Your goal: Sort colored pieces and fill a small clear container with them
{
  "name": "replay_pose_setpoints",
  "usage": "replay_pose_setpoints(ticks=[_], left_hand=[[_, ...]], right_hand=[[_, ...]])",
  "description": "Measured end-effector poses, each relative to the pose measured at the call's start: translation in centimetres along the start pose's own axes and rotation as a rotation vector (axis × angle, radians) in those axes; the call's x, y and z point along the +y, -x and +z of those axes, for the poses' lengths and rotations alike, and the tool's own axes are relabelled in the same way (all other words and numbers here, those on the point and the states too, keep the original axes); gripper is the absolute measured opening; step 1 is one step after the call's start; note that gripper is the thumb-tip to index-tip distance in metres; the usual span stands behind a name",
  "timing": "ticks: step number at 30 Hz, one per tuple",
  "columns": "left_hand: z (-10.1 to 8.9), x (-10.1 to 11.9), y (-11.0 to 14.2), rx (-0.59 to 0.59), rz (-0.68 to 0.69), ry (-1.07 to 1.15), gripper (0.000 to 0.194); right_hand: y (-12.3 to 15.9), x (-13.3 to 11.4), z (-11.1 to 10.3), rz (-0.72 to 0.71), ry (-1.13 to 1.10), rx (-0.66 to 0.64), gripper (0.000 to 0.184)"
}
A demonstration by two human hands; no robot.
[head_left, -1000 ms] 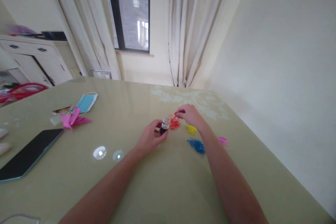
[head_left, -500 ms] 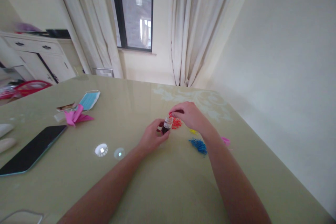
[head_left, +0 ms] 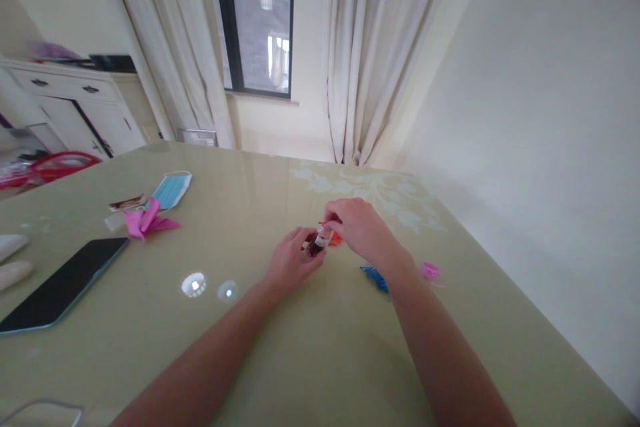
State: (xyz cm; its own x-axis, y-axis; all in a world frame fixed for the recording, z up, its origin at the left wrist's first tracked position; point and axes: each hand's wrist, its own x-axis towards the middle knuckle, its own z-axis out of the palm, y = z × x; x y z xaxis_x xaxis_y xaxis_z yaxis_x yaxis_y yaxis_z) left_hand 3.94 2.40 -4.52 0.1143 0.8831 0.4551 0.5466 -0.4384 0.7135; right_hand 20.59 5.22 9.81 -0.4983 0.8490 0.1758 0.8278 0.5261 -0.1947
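Observation:
Between the thumb and fingers of my left hand (head_left: 289, 261) is a small clear glass bottle (head_left: 322, 239) with dark contents, tilted to the right. The closed fingers of my right hand (head_left: 361, 229) are at the bottle's mouth, pinching red strands (head_left: 321, 222) that show only in part. Behind and below these fingers lies a pile of red strands (head_left: 336, 240), partly hidden. A heap of blue strands (head_left: 374, 277) lies by my right wrist, partly covered by the forearm. Right of that forearm sits a pink coiled item (head_left: 430, 270).
On the left of the glossy table (head_left: 300, 353) lie a black tablet-like device (head_left: 63, 285), a pink folded-paper figure (head_left: 146, 220) and a blue face mask (head_left: 173, 191). Two round shiny pieces (head_left: 193, 285) are left of my left forearm. A wall (head_left: 540, 147) borders the right side.
My right hand has come down and turned over the bottle's mouth, covering more of the red pile. The bottle leans further right. My right forearm now hides the yellow pieces.

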Motion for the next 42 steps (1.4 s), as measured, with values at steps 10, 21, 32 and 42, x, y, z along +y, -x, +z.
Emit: replay_pose_setpoints(ticks=[10, 21, 32, 42], left_hand=[[0.0, 0.1, -0.1, 0.025, -0.006, -0.002, 0.029], [0.1, 0.0, -0.1, 0.024, -0.026, 0.023, 0.028], [-0.2, -0.7, -0.5, 0.11, -0.078, 0.056, 0.029], [0.0, -0.8, -0.5, 0.121, -0.066, 0.049, 0.028]], right_hand=[[-0.2, 0.3, 0.5, -0.074, -0.029, 0.028, 0.016], [-0.9, 2.0, 0.7, -0.043, -0.105, 0.152, 0.014], [-2.1, 7.7, 7.4, 0.198, -0.009, -0.248, 0.03], [-2.3, 8.4, 7.7, 0.223, -0.045, -0.212, 0.014]])
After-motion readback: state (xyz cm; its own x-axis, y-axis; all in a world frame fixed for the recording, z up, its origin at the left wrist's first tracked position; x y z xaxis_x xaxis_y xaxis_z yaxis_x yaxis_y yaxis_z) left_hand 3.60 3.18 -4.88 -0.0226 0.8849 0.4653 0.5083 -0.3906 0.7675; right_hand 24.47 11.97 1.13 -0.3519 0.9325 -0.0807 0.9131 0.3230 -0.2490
